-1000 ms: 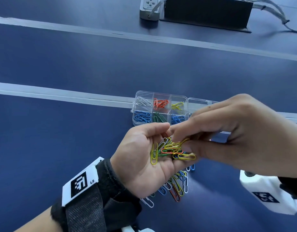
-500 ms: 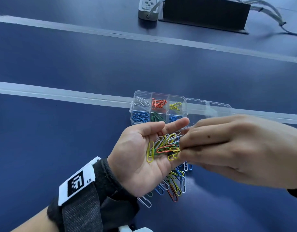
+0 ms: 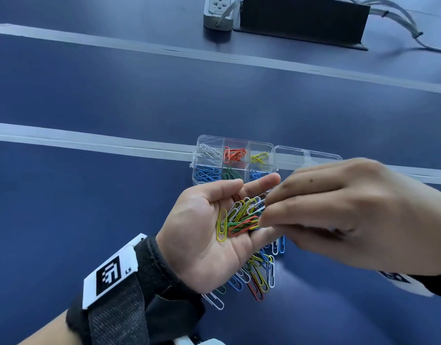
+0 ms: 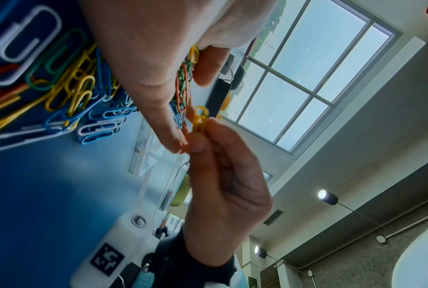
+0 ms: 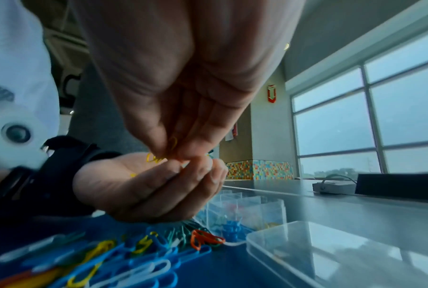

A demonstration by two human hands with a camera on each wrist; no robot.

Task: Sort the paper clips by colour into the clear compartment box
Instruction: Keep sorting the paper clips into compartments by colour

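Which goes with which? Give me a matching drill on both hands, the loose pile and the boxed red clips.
1 left hand
2 right hand
3 loose pile
4 red clips

A on the table, partly beneath the left hand
B clear box, back middle compartment
C palm up, carrying mixed clips
D pinches a yellow clip

Pairs: 1-C, 2-D, 3-A, 4-B

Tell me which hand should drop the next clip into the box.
Right. The right hand already pinches a yellow clip and sits nearer the compartment box; the left hand is palm-up, cradling a bunch of clips.
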